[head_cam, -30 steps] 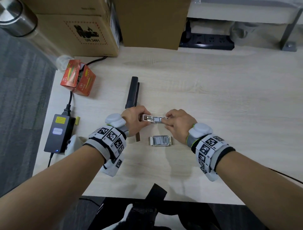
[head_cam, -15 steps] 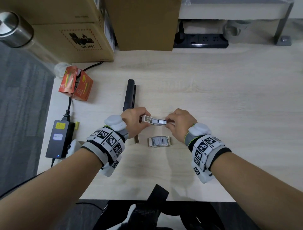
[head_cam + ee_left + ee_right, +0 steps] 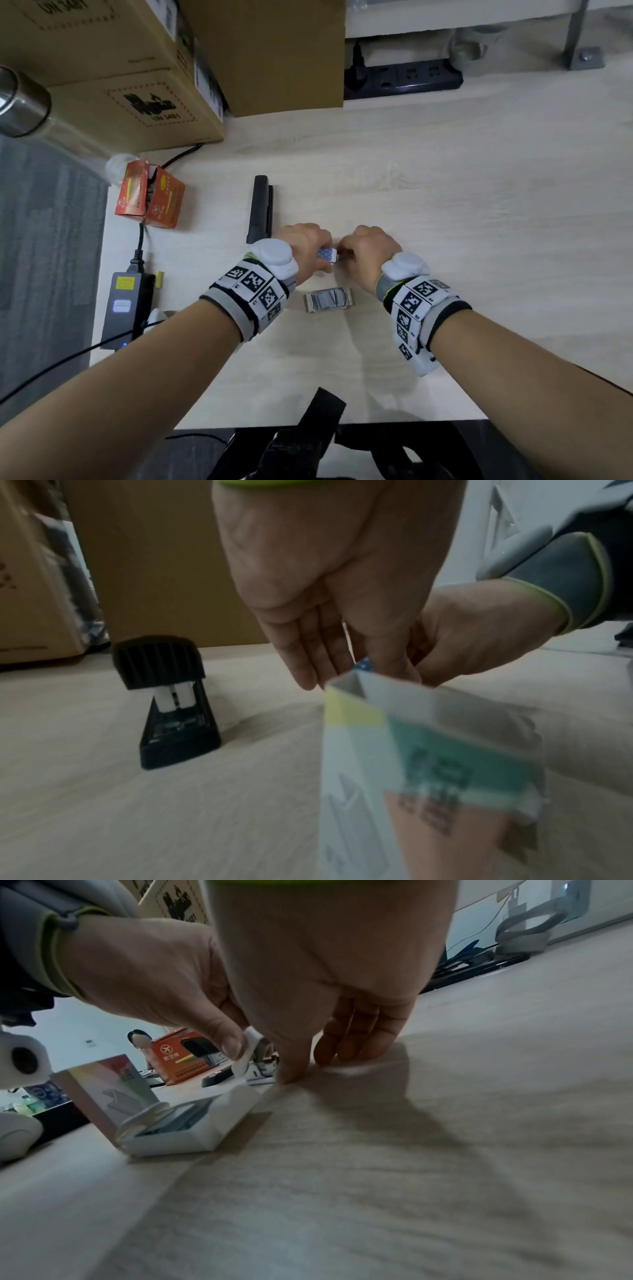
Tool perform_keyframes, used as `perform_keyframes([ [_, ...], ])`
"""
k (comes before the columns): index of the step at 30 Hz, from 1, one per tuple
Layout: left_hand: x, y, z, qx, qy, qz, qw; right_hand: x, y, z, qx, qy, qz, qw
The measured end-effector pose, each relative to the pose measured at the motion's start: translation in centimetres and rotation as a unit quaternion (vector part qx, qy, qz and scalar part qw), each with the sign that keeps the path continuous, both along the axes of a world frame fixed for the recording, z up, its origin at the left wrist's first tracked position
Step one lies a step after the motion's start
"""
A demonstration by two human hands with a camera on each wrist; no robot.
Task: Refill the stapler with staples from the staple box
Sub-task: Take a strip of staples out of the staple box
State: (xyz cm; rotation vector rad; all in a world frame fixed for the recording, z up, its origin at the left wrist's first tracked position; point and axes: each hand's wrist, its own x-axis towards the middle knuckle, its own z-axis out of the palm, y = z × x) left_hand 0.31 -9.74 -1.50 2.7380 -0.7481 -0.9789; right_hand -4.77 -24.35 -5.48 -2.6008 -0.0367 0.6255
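A small stapler [image 3: 327,255] with a blue dotted top is held low over the table between both hands. My left hand [image 3: 305,248] grips its left part. My right hand [image 3: 368,248] pinches its right end. In the right wrist view the stapler [image 3: 258,1066] shows a white cover raised above a metal channel, with the left thumb on the cover. The staple box [image 3: 329,300] lies open just in front of the hands, with grey staple strips inside. Its lid [image 3: 103,1091] stands up.
A long black stapler-like object [image 3: 260,209] lies behind the left hand. A red carton [image 3: 150,195] stands at the far left. A power adapter [image 3: 125,308] and cable sit at the left edge. Cardboard boxes [image 3: 137,102] and a power strip [image 3: 404,80] line the back.
The hands have come closer together and lower to the table. Earlier the stapler showed an open silver channel; now its blue dotted top shows. The camera has moved nearer.
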Motion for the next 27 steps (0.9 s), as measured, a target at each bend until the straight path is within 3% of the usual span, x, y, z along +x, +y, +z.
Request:
perform_keyframes([
  [7,0.2,-1.4,-0.2,0.060,0.003,-0.052,0.997,0.2,-0.3,0.5,0.027,0.026,0.000,0.999],
  [17,-1.3,-3.5,0.6,0.143,-0.111,-0.183,0.966,0.9,-0.2,2.1,0.018,0.072,-0.002,0.997],
  [27,5.0,-2.5,2.5,0.114,-0.131,-0.294,0.940,-0.1,-2.6,1.5,0.011,0.044,-0.017,0.999],
])
